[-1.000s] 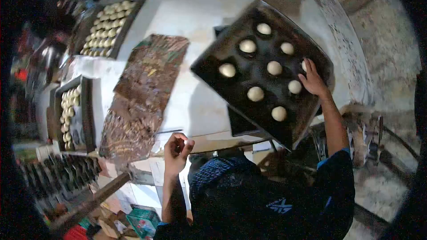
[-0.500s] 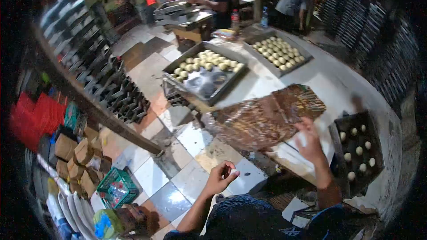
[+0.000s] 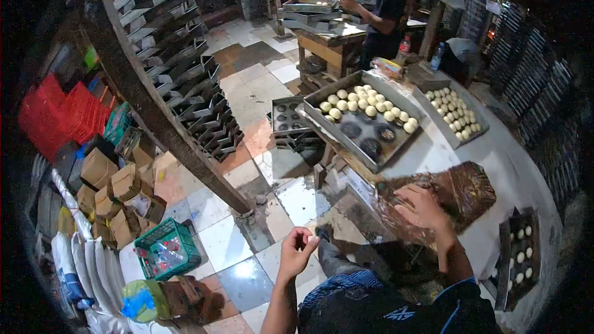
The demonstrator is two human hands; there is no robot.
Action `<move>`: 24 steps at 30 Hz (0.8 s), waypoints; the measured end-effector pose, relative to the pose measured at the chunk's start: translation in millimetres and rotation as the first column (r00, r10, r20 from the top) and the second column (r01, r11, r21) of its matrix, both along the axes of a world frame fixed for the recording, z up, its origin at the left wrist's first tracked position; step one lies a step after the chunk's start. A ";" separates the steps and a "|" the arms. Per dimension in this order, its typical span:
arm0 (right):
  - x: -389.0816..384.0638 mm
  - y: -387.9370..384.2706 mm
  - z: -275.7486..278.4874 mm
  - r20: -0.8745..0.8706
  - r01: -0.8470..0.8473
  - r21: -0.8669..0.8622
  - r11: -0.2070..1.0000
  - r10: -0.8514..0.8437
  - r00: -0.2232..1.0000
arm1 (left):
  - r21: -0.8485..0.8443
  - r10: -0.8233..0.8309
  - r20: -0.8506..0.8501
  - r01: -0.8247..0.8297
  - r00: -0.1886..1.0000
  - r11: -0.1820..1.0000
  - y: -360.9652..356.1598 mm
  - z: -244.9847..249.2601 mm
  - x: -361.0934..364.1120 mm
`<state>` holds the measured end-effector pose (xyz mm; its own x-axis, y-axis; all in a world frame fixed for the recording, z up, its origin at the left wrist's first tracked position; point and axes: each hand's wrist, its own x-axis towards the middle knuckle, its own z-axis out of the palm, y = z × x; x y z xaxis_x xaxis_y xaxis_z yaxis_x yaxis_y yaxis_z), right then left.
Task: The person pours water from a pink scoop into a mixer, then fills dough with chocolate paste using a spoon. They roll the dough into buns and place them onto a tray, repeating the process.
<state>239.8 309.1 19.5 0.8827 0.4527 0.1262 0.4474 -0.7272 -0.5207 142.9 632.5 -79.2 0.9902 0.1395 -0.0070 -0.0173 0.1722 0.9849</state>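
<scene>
White table [image 3: 516,176] bears trays [image 3: 378,131] beside tiled floor [image 3: 244,275].

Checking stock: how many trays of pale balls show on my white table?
3: a partly filled tray at the left edge, a fuller tray beside it, a dark tray at lower right; others may hide beneath.

Before me, sheet [image 3: 467,193] mottled brown. Dough balls [image 3: 370,111] pale cream. My shirt [image 3: 421,312] black with blue pattern. Crate [image 3: 180,267] green. Floor tiles [image 3: 244,281] patchwork white, grey, tan.
</scene>
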 end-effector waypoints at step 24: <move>316.7 78.9 -115.4 -0.433 0.145 -0.539 0.829 -0.421 0.797 | 0.506 -0.017 -0.522 0.326 0.853 0.799 269.1 -336.5 391.0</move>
